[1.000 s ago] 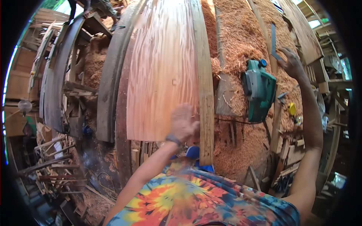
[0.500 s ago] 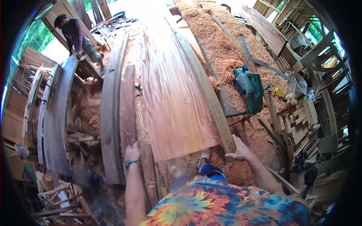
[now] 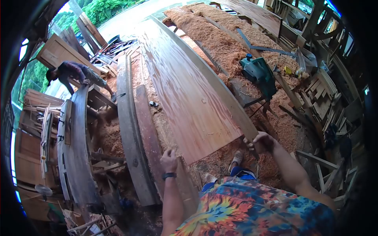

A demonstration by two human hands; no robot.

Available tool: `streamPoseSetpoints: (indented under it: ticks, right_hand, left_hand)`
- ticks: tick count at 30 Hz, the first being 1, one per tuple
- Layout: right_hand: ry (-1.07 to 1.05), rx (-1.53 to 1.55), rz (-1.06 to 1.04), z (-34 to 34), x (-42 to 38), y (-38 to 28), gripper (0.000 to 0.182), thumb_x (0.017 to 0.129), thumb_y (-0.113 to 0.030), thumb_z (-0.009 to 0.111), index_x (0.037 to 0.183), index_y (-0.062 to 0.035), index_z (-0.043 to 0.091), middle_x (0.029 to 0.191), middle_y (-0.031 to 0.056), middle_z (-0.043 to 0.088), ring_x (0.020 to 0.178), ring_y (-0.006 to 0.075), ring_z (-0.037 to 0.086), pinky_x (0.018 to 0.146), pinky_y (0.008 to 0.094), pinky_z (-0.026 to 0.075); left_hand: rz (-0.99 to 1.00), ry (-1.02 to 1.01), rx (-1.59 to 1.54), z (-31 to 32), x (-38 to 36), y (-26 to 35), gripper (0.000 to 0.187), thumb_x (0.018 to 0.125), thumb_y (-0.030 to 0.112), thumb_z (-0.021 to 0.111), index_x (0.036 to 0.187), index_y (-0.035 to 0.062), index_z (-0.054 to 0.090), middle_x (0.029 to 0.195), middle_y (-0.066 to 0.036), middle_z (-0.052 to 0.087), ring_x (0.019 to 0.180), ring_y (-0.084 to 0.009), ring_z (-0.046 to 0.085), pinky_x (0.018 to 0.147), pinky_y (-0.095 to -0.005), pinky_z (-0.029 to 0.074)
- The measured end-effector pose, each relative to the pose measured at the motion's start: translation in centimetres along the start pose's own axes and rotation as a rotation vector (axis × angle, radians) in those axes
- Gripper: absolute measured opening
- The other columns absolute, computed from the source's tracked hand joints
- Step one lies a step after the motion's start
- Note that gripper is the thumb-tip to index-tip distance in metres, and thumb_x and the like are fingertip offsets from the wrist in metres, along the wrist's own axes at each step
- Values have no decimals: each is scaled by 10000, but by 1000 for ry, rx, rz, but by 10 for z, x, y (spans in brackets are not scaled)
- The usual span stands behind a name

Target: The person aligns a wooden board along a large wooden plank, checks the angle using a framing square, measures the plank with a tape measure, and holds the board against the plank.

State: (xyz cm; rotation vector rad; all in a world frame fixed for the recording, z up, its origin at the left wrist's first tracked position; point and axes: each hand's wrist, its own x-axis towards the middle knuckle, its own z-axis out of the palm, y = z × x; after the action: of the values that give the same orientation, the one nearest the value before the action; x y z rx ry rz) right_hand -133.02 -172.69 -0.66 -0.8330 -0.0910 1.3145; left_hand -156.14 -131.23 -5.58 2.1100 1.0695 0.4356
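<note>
A broad sheet of wood [image 3: 201,106] with wavy reddish grain stretches away in front of me. Along its right side runs a long plank [image 3: 224,92]. My right hand [image 3: 263,142] is closed round the near end of that plank, its fingers curled at the edge. My left hand [image 3: 169,160] is closed, left of the sheet's near corner, between a reddish board [image 3: 149,131] and a short light board [image 3: 184,183]. Whatever its fingers may hold is hidden.
A green power planer [image 3: 258,74] rests on the right among heaped shavings [image 3: 208,35]. A metal square [image 3: 260,48] lies behind it. To the left are a dark beam [image 3: 134,137] and another long board [image 3: 80,145], over which a person [image 3: 76,74] bends. Offcuts [image 3: 321,92] are stacked at right.
My view has turned, shifting the scene. My left hand has come away from the reddish board towards the sheet. My right fingers have closed round the plank's end. The person bends lower.
</note>
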Motion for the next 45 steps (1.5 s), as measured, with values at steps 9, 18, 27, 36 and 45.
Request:
streamPoseSetpoints:
  ticks: [9,18,27,36,45]
  right_hand:
    - [-232,645,47,-10,-18,66,812,723,-209,609,1455,8,333,1159,209,573,917,292,591,817,470,508]
    - [-361,731,20,-62,-47,75,905,700,-242,651,1477,32,278,1216,313,585,894,399,668,819,535,561]
    - [-308,738,48,-66,-69,49,816,709,-278,654,1385,75,364,1013,167,536,877,261,555,763,414,489]
    - [425,-478,-28,-62,-88,43,806,640,-240,796,1336,16,481,1138,123,625,1033,220,609,900,363,491]
    - [788,-569,-135,-28,-81,99,825,713,-407,810,1345,26,504,1206,206,642,1124,272,629,933,400,497]
  left_hand:
    - [223,-300,-116,80,2,90,423,926,361,612,1092,-17,705,988,-255,709,923,-350,718,790,-399,560]
    - [223,-466,-154,162,14,153,407,935,306,654,1136,-47,654,963,-203,725,873,-253,715,763,-347,559]
    - [211,-326,-260,241,41,260,637,929,375,648,1379,-31,452,1254,-262,604,1121,-359,623,929,-406,510]
    - [172,-236,-149,272,112,269,782,907,478,635,1423,-59,399,1411,-318,464,1339,-428,435,1112,-439,363]
    - [226,-113,267,297,173,243,1087,812,636,654,1536,-30,190,1583,-261,232,1486,-405,179,1201,-520,157]
